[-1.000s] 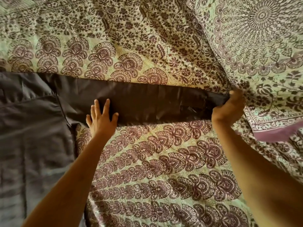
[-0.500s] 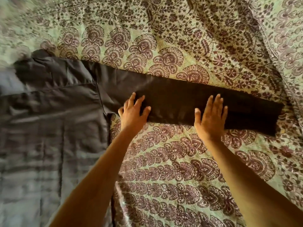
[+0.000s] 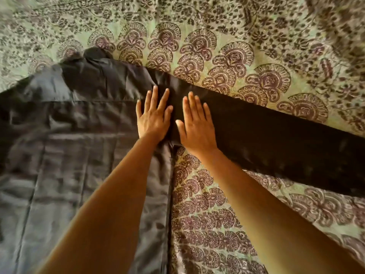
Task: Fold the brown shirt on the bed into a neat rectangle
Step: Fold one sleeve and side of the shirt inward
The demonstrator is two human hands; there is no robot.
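both hands, left hand (image 3: 153, 117) and right hand (image 3: 195, 125), press flat with fingers spread, gripping nothing, at the armpit of the brown shirt (image 3: 59, 155) on the bed (image 3: 217, 224). beyond the right fingers the long sleeve (image 3: 286, 143) lies unpinned; the slick cloth may slide and skew the fold.

Smooth, faintly sheeny shirt (image 3: 59, 155) cloth

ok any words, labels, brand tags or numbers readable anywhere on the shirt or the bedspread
None: no text can be read in this view.
The brown shirt shows plain fabric, with no visible tag or print.
The bedspread carries only a floral and fan-shaped pattern, no lettering.
The left hand and right hand lie flat on the shirt, bearing no writing.
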